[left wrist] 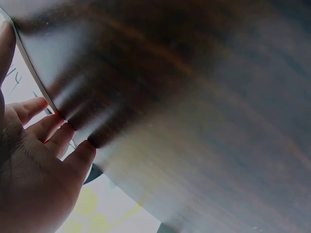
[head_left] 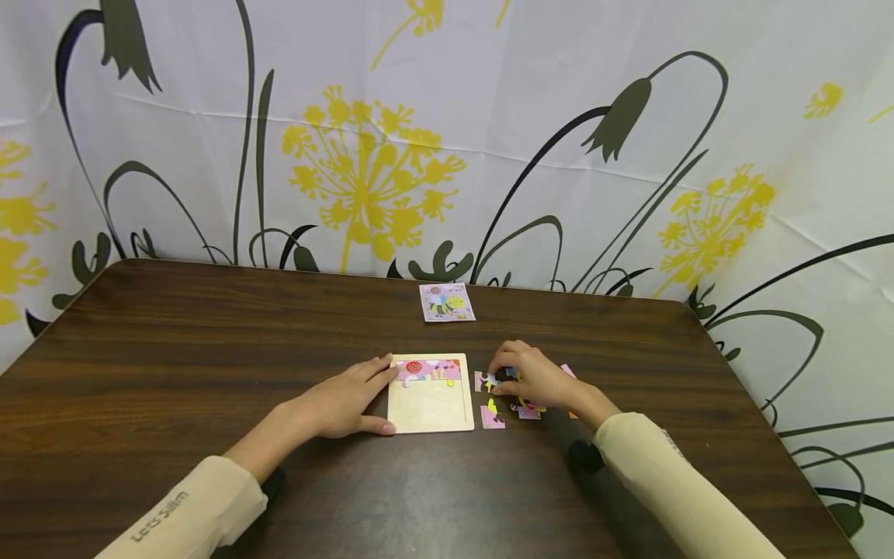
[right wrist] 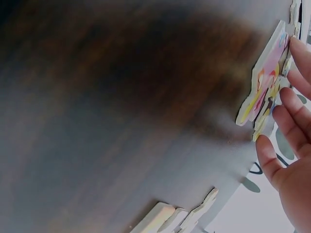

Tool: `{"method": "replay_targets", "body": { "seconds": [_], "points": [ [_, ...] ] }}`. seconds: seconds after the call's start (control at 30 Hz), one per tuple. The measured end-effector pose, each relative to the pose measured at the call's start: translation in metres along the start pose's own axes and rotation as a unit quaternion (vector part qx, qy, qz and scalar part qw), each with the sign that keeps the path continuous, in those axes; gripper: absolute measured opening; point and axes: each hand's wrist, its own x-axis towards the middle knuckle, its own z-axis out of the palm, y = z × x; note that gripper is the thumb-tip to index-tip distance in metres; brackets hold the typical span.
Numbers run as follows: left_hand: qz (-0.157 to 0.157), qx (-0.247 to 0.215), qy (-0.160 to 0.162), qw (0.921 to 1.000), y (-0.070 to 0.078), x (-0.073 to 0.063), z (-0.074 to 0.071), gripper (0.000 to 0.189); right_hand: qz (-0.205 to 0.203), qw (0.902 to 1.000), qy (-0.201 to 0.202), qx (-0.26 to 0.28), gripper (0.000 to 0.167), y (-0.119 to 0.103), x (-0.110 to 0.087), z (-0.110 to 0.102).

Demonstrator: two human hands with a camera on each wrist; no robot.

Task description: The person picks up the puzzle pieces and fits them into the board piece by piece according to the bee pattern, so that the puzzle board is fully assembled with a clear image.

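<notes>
A square wooden puzzle tray lies on the table, its top strip filled with pink puzzle pieces. My left hand rests along the tray's left side, fingers at the upper corner and thumb at the lower one. In the left wrist view, the fingers look nearly straight against the tray's edge. Right of the tray, my right hand pinches a puzzle piece between thumb and fingertip. Loose pieces lie beneath that hand, partly hidden, including a pink and yellow piece in the right wrist view.
Nearer the front lies a pink piece with yellow, apart from the hand. A picture card with a bee lies at the back of the dark wooden table. Behind the table hangs a flower-patterned cloth.
</notes>
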Motion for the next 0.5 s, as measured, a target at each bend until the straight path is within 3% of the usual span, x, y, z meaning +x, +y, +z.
{"method": "replay_targets", "body": {
  "seconds": [0.5],
  "points": [
    [-0.001,0.005,-0.003,1.0000,0.0008,-0.0002,0.0002,0.081,-0.011,0.9999,-0.003,0.003,0.021,-0.0010,0.0019,-0.0016]
  ]
}}
